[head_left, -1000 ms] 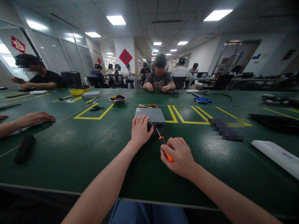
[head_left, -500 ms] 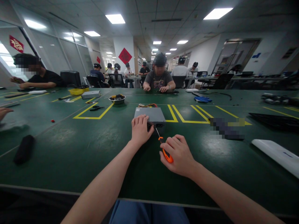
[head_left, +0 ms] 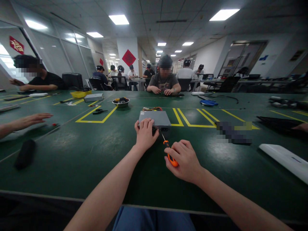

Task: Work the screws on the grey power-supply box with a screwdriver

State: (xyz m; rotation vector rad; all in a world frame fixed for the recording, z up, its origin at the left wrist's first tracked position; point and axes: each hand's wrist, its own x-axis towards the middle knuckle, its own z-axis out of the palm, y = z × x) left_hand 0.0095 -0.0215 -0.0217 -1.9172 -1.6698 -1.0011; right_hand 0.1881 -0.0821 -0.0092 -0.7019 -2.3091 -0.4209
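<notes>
A grey metal computer power supply [head_left: 158, 118] rests on the green table, with a bundle of coloured wires [head_left: 152, 109] at its far side. My left hand [head_left: 145, 134] grips its near left corner, fingers over the top and thumb at the front face. In my right hand [head_left: 184, 157] is an orange and black screwdriver [head_left: 172, 160], fingers wrapped round its handle. The thin shaft points up and left to the front face, beside the power socket. Whether the tip sits in a screw cannot be made out.
A metal bowl [head_left: 121, 102] with tools stands beyond on the left, near a yellow tray [head_left: 82, 93]. Blue gloves [head_left: 209, 102] and a white panel [head_left: 284, 160] lie to the right. Another person's hand [head_left: 33, 121] reaches in at left. A black object [head_left: 25, 154] lies nearby.
My hands and the power supply have barely moved. Another person's hand at left has reached further in over the table. The person opposite has brought their hands closer together.
</notes>
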